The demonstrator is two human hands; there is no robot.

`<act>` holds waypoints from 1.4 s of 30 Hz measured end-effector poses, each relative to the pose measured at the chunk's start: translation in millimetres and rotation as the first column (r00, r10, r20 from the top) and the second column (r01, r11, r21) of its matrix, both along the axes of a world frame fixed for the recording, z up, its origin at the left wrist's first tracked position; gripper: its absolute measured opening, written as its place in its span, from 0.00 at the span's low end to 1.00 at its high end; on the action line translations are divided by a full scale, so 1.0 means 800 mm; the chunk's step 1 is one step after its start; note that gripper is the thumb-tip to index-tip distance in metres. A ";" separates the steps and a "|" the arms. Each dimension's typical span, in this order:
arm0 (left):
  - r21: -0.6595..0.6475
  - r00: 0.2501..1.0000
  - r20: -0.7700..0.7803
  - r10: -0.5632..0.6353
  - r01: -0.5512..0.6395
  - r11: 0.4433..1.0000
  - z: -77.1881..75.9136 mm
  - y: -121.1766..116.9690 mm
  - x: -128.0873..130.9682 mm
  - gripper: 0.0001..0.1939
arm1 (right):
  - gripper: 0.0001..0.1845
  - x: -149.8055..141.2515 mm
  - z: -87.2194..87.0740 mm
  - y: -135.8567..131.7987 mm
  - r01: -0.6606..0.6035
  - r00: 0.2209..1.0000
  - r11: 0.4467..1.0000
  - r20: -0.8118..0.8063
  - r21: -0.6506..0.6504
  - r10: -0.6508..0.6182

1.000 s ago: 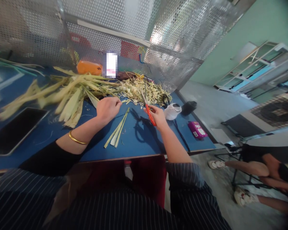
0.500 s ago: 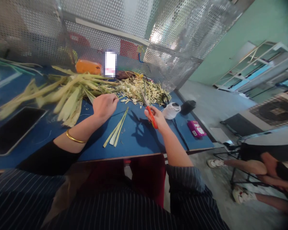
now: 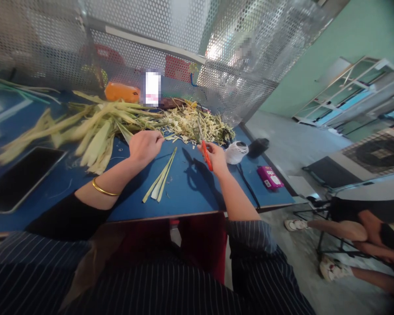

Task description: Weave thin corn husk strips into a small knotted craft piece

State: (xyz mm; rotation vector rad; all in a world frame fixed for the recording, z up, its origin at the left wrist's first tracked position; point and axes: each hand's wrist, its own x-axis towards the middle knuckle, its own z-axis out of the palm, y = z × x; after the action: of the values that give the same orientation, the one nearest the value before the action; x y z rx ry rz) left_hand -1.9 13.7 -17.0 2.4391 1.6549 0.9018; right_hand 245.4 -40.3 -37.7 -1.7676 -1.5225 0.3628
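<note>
My left hand [image 3: 146, 147] is closed in a pinch on a thin pale-green leaf strip [image 3: 169, 137], whose end sticks out past the fingers. My right hand [image 3: 216, 158] grips scissors [image 3: 206, 155] by their red-orange handles, blades pointing away from me toward the pile of cut scraps [image 3: 190, 122]. The blades are apart from the strip in my left hand. Between my hands, several narrow leaf strips [image 3: 160, 179] lie fanned on the blue table [image 3: 180, 197]. Left of my left hand spreads a heap of long, pale husk-like leaves [image 3: 98, 127].
White twine [image 3: 237, 152] and a dark roll [image 3: 258, 147] stand on the right, near a purple packet [image 3: 269, 177]. A dark-screened tablet or phone [image 3: 22, 179] lies at left. An orange object [image 3: 122, 92] rests by the perforated metal screen [image 3: 144, 43]. A seated person's legs [image 3: 341, 227] show at right.
The scissors in my right hand have turned slightly, handles swinging a little left and up. My left hand keeps its pinch on the strip, almost unmoved.
</note>
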 end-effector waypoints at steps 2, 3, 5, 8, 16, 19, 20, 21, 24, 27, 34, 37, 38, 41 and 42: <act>-0.070 0.987 0.159 -0.016 0.027 0.997 -0.001 0.004 0.000 0.10 | 0.28 -0.003 0.003 0.004 0.091 0.972 0.996 0.218 -0.020 -0.084; -0.132 0.956 0.291 -0.026 0.067 0.989 -0.001 0.006 0.000 0.09 | 0.26 -0.004 0.004 0.006 0.138 0.932 0.989 0.344 -0.045 -0.114; -0.321 0.777 0.629 0.026 0.230 0.919 -0.001 0.009 0.002 0.06 | 0.22 -0.006 0.005 0.010 0.196 0.829 0.974 0.551 -0.116 -0.102; -0.471 0.451 0.858 0.247 0.496 0.729 0.001 0.008 0.007 0.05 | 0.19 -0.012 0.009 0.013 0.220 0.707 0.951 0.707 -0.218 -0.001; -0.426 0.228 0.900 0.373 0.646 0.634 0.010 -0.005 0.016 0.07 | 0.15 -0.088 0.040 0.019 -0.306 0.862 0.942 0.379 -0.140 0.336; -0.380 0.158 0.916 0.370 0.641 0.667 0.008 -0.005 0.017 0.08 | 0.17 -0.123 0.021 0.025 -0.417 0.908 0.908 -0.044 -0.020 0.416; -0.376 0.139 0.914 0.381 0.644 0.666 0.007 -0.004 0.017 0.08 | 0.16 -0.131 0.012 0.026 -0.391 0.910 0.920 -0.137 0.033 0.392; -0.379 0.127 0.909 0.397 0.649 0.660 0.005 -0.003 0.017 0.08 | 0.14 -0.136 0.003 0.026 -0.378 0.900 0.923 -0.205 0.069 0.383; -0.388 0.124 0.898 0.423 0.677 0.626 0.000 -0.002 0.018 0.09 | 0.12 -0.137 -0.012 0.021 -0.418 0.823 0.904 -0.382 0.093 0.420; -0.377 0.125 0.903 0.411 0.688 0.620 -0.002 -0.002 0.019 0.09 | 0.11 -0.131 -0.010 0.015 -0.485 0.710 0.871 -0.548 0.076 0.443; -0.383 0.112 0.904 0.412 0.638 0.668 0.006 -0.001 0.016 0.05 | 0.10 -0.126 -0.003 0.015 -0.483 0.598 0.870 -0.690 0.095 0.407; -0.401 0.147 0.905 0.400 0.615 0.679 0.009 0.001 0.012 0.08 | 0.10 -0.125 -0.006 0.016 -0.520 0.547 0.850 -0.730 0.088 0.410; -0.401 0.150 0.905 0.397 0.608 0.685 0.010 0.002 0.011 0.08 | 0.10 -0.124 -0.006 0.016 -0.537 0.527 0.840 -0.744 0.083 0.411; -0.377 0.134 0.916 0.377 0.604 0.702 0.008 0.002 0.009 0.08 | 0.08 -0.124 -0.006 0.016 -0.539 0.515 0.838 -0.752 0.089 0.412; -0.370 0.153 0.923 0.352 0.595 0.713 0.007 0.001 0.009 0.08 | 0.07 -0.125 -0.005 0.016 -0.516 0.540 0.851 -0.734 0.099 0.413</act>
State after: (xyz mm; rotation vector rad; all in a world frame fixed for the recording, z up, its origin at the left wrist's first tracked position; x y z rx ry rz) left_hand 5.4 14.1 -11.3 0.8423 0.8358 1.1303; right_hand 145.7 -27.5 -41.7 -1.0094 -1.3232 1.3142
